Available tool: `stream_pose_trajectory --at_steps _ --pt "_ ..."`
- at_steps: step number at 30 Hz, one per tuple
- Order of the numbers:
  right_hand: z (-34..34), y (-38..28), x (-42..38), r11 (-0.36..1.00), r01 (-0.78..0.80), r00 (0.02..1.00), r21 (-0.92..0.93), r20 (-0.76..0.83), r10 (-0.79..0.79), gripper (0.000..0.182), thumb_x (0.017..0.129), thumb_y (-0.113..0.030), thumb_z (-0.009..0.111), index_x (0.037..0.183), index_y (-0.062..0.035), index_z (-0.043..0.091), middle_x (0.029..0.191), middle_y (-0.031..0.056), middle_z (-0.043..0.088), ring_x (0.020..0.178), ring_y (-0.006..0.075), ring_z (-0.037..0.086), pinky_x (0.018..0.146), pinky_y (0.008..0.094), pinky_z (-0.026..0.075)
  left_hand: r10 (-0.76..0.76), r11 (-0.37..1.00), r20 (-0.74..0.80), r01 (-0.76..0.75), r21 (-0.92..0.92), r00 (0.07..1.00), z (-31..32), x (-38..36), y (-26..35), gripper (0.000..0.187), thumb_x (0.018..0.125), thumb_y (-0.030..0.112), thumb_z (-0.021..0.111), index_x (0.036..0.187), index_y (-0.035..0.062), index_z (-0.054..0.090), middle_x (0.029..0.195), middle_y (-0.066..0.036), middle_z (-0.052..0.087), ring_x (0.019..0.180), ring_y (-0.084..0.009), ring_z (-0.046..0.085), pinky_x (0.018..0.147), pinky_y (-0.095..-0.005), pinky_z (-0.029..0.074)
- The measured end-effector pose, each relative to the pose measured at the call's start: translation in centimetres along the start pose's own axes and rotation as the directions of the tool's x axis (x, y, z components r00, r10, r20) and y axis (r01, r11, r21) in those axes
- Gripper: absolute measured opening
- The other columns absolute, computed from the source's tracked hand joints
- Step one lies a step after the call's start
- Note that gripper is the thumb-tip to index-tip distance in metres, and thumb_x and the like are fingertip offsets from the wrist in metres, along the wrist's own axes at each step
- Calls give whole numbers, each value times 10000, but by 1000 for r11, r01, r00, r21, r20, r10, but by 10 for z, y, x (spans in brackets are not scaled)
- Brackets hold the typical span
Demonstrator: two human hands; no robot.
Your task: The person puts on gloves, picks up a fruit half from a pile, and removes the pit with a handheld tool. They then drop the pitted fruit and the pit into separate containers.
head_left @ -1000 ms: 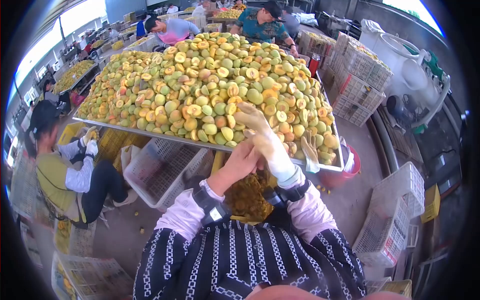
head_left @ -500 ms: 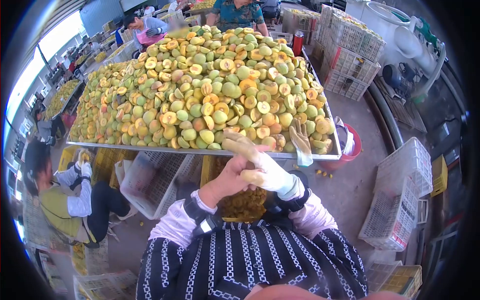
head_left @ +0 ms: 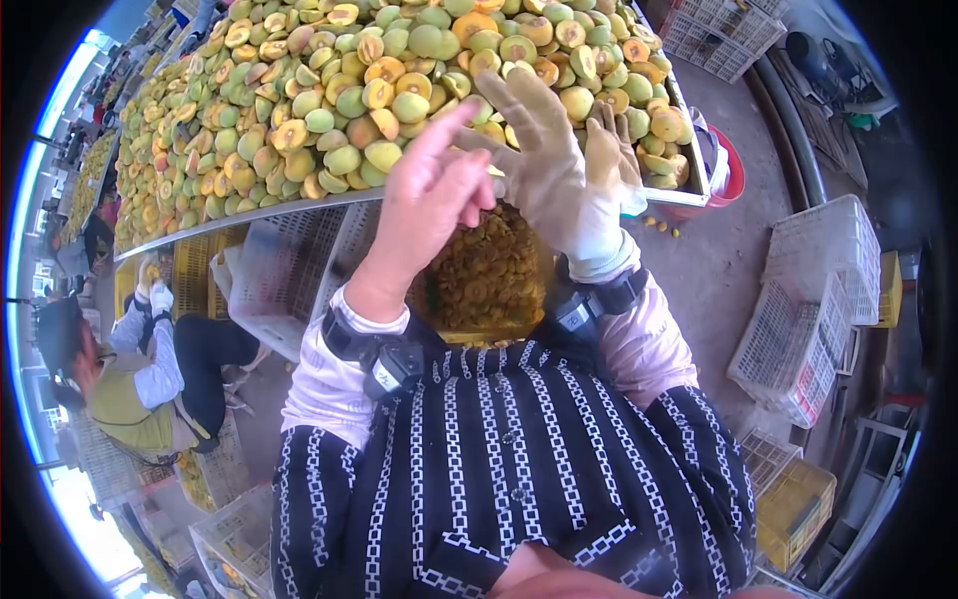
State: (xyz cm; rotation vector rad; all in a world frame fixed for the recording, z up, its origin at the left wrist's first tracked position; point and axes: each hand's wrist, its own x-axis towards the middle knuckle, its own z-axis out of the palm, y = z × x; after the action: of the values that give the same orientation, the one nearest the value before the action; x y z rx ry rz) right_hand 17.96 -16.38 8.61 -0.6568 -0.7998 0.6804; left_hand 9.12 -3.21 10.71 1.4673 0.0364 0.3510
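Observation:
My left hand (head_left: 424,200) is bare, its index finger stretched out and the other fingers bent, with nothing visible in its grasp. Close beside it on the right, my right hand (head_left: 559,175) wears a pale work glove with the fingers spread. Both hands hover over the near edge of a metal-rimmed table (head_left: 269,209) heaped with halved yellow-green stone fruit (head_left: 344,130). A second pale glove (head_left: 611,155) lies on the table's rim, just right of my gloved hand. Beneath my hands, fruit pieces (head_left: 484,275) fill a yellow crate.
White plastic crates (head_left: 284,270) stand under the table on the left. Stacked crates (head_left: 798,319) and a red bucket (head_left: 730,165) are on the right. At the left a seated person (head_left: 140,384) in pale gloves handles fruit.
My hands were clasped together, the bare fingers on the glove; now they are apart, the gloved fingers spread. The view has tilted down, bringing the crate below more into sight.

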Motion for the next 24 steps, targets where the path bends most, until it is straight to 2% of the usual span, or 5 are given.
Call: stream_pose_trajectory --at_steps 7,10,17,21,24 --pt "10 18 -4 993 -9 1000 -116 5 10 783 915 -588 420 1468 -66 233 1443 62 342 1189 209 456 858 302 402 195 951 -99 -164 261 976 1 -16 -17 450 903 100 571 1325 33 433 703 -32 606 550 -62 534 471 -193 417" --pt "2 23 -18 944 -196 968 -264 101 230 746 927 -580 404 1450 -66 271 1073 66 577 767 101 582 608 220 421 -98 988 195 71 141 976 -1 -22 -14 348 899 92 508 1240 31 491 753 -28 605 551 -68 555 455 -200 440" --pt "5 46 -14 909 -355 935 -217 -111 338 749 913 -634 370 1380 -48 359 653 64 616 504 124 602 408 172 390 -132 988 138 142 -66 982 -2 -30 -31 257 906 86 515 1144 -5 479 748 -38 594 556 -74 563 439 -189 424" --pt "8 56 -5 968 -213 946 136 -217 239 895 832 -735 420 1394 -41 361 1227 156 545 1077 224 570 808 323 481 156 987 -77 -153 42 985 -6 -37 -49 468 931 60 491 1377 22 356 759 -47 604 539 -76 542 476 -189 432" --pt "-13 35 -2 883 8 961 -469 249 123 611 865 -471 524 1344 -95 469 1434 181 355 1270 304 410 1031 421 347 439 746 -121 -286 601 890 -45 -35 -20 404 893 83 588 1285 42 497 903 -89 623 815 -154 605 715 -258 492"
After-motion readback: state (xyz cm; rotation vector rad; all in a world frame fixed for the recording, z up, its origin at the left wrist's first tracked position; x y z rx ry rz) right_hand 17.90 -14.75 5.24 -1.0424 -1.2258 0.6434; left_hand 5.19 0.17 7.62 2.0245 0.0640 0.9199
